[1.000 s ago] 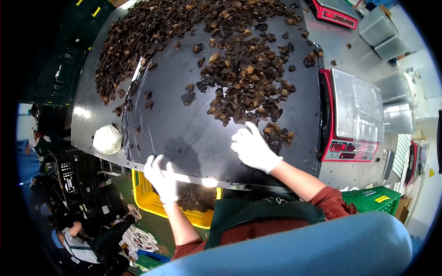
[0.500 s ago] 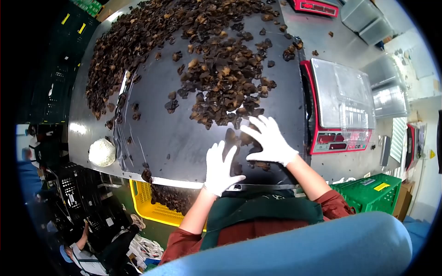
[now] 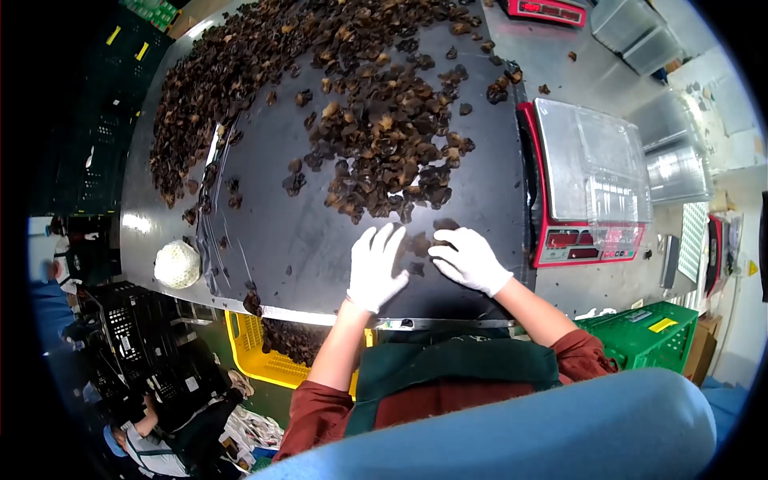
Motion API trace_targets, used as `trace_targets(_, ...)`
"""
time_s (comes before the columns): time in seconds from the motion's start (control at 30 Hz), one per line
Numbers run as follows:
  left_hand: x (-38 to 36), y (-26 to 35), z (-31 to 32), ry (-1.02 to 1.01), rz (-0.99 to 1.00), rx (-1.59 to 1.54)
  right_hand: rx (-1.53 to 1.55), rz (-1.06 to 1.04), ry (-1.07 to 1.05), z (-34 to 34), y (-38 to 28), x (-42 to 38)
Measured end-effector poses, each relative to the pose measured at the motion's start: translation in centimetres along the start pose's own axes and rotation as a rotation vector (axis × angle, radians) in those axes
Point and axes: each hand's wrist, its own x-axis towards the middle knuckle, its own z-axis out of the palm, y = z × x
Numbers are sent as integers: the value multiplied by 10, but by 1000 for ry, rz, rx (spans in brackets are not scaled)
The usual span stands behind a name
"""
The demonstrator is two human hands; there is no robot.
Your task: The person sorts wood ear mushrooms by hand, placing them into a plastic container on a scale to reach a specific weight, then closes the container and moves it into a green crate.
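Dark-brown crinkly fungus-like pcs: main heap on smooth blk sheet, beyond hands. Yellow plastic crate below sheet's near edge. White-gloved L hand: fingers extended, unclenched. White-gloved R hand: curled by a pc, can't tell if gripping. Few loose pcs btwn hands.

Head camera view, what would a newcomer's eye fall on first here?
Probably the broad heap of dark wood ear mushrooms across the far part of the table. Next, the white-gloved left hand and right hand, with loose pieces between them. Then the nearer red scale, on the table's right side.
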Motion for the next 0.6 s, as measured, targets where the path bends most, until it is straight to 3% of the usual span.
trace_targets(0.03,-1,-1,-1,36,-4,-10,21,17,33,-3,2,1)
trace_targets(0.17,-21,-11,7,218,-78,-31,410,427,281,7,11,-10)
trace_targets(0.2,-24,-11,9,251,-91,-60,784,746,312,8,9,-12)
trace_targets(0.27,-29,-11,9,308,-99,-112,1287,824,507,6,16,-14)
trace_targets(0.3,-28,-8,7,344,-136,-164,1722,871,493,-27,-4,5)
trace_targets(0.33,-28,-10,8,389,-158,-174,1964,988,531,-37,-9,10)
trace_targets(0.4,-27,-10,9,447,-218,-264,2087,928,413,-49,-13,13)
trace_targets(0.47,-24,-8,5,451,-295,-325,1895,769,297,-61,-16,10)
trace_targets(0.5,-22,-10,6,451,-299,-338,1757,788,256,-78,-24,13)
trace_targets(0.6,-17,-10,8,446,-268,-304,1043,674,353,-119,-33,3)
